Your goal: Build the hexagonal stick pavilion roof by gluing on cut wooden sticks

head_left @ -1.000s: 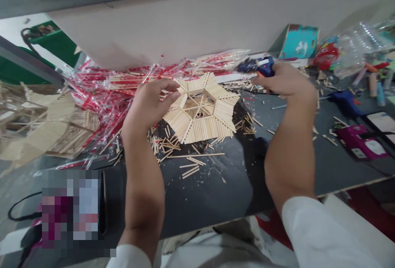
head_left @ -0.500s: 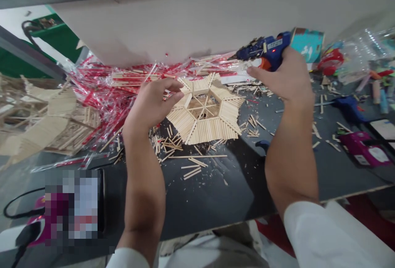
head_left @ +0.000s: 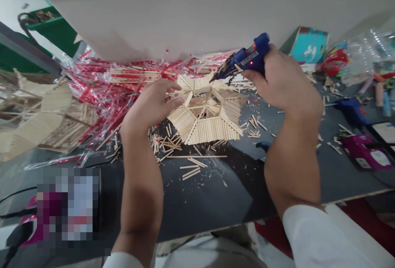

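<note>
A star-shaped model made of pale wooden sticks [head_left: 207, 113] lies on the dark table [head_left: 216, 194]. My left hand [head_left: 151, 105] rests on its left edge, fingers pinched on a stick part there. My right hand [head_left: 285, 82] is wrapped round a blue glue gun [head_left: 247, 59], whose nozzle points down-left at the far rim of the model. Loose short sticks [head_left: 191, 165] lie scattered in front of the model.
Red-and-clear plastic wrappers with sticks [head_left: 114, 85] are heaped at the back left beside other stick structures [head_left: 46, 115]. A teal box [head_left: 310, 45], a second blue glue gun [head_left: 350, 109], a purple tool [head_left: 364, 152] and clutter stand at the right. A wall runs behind.
My right hand has swung the glue gun left and tilted it down, from above the back right of the model to its far rim. My left hand has kept its place.
</note>
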Tool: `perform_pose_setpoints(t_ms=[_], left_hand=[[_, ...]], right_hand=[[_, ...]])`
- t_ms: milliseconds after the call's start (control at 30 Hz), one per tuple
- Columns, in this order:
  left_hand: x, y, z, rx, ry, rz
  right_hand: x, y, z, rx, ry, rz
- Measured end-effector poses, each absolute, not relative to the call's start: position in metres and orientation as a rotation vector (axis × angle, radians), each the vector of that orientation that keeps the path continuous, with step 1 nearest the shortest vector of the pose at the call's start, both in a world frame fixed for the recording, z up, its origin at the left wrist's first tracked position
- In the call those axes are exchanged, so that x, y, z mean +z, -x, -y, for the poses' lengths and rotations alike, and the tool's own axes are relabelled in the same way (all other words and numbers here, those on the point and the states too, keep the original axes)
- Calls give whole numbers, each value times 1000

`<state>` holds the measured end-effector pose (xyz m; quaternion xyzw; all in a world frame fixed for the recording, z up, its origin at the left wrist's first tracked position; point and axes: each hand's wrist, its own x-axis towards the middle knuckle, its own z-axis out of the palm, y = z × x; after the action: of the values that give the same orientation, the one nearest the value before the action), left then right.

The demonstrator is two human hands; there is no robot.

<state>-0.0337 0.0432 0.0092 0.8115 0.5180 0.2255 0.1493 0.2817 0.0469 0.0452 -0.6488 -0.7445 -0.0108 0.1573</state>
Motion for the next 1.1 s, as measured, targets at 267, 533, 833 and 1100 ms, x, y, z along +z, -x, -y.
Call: perform_pose_setpoints(t_ms=[267,533,833,1100], left_hand=[[3,30,-44,613,-2326,-1422],[-22,19,-53,803,-2280,-1465],[-29,10,-60,649,-2156,-1584],[-15,8,-50,650,-2210,-1620]], right_hand=[[52,-281,-42,-135,1879,2214],[50,-282,-39,-134,1809,2198],[53,-276,-38,-90,1823,2219],[49,-271,-38,-119,1829,2206]])
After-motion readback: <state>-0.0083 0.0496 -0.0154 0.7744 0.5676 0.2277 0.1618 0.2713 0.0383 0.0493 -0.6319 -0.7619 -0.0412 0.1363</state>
